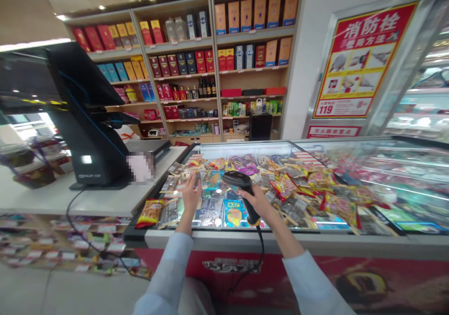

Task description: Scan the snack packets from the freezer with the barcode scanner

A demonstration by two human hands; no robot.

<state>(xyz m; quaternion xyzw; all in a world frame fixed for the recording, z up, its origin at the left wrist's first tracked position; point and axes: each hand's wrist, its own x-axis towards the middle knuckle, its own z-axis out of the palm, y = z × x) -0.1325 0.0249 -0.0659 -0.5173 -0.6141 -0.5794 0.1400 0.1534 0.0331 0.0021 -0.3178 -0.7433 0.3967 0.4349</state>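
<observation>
Right grip (257, 200) closed round handle (250, 214) of scanner (235, 178), held above snack packets (284, 187) spread on freezer top (228, 237). Scanner head pointed left, toward left grip (191, 194); handle slanted down to right. Small dark packet (197, 179) located at left fingertips, left of scanner, left hand nearer; whether pinched, cannot be told. Yellow snack bag (149, 213) laid at freezer's near left corner. Till (94, 165) placed on white tabletop (108, 204), farther left.

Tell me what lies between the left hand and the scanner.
In the head view, a blue-and-yellow packet shows between the left hand and the scanner.
</observation>
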